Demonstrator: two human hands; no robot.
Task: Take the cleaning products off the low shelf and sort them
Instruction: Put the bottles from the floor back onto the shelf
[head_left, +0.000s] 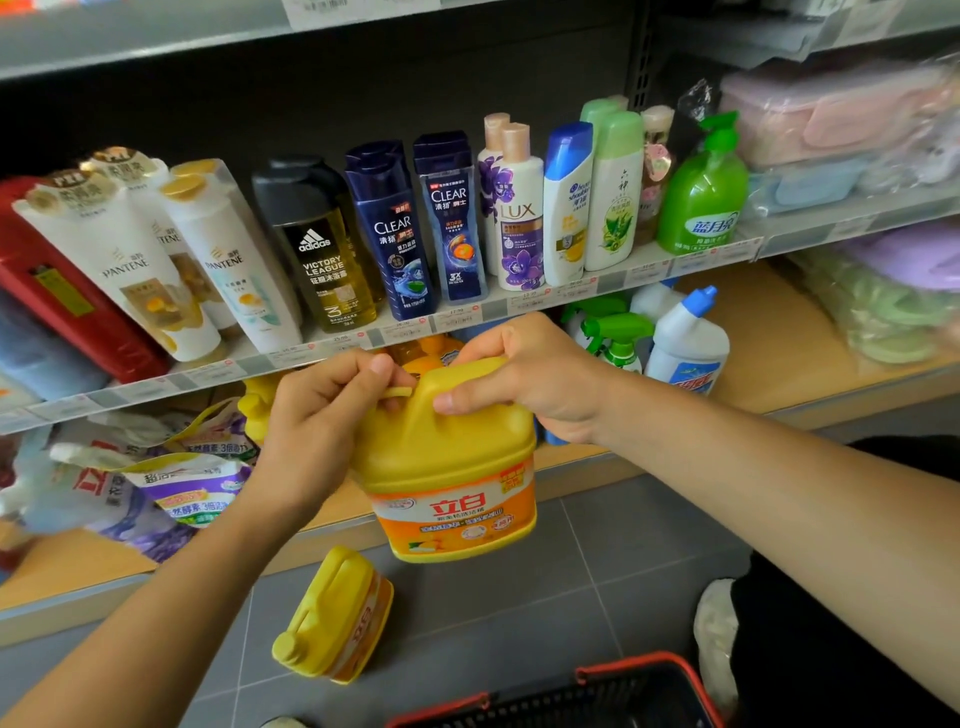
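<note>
Barely started. Left hand (322, 415) and right hand (530, 379) both grip a jug (452, 467) by its top, just off the low shelf (779, 332). A second jug (332, 618) lies on the floor (623, 545) at 6 o'clock. Sprays (618, 338) at 2 and bags (171, 483) at 9, probably more behind, are left to pull.

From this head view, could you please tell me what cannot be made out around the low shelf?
Head view:
Cap of the held yellow plastic detergent jug: covered by the left hand and right hand gripping its top.
Orange bottle behind it on the wooden low shelf: mostly hidden by jug and hands.
Red-rimmed black wire basket: cut off by the bottom edge, contents unseen.
White shelf-edge price tags: too small and blurred to read.
</note>
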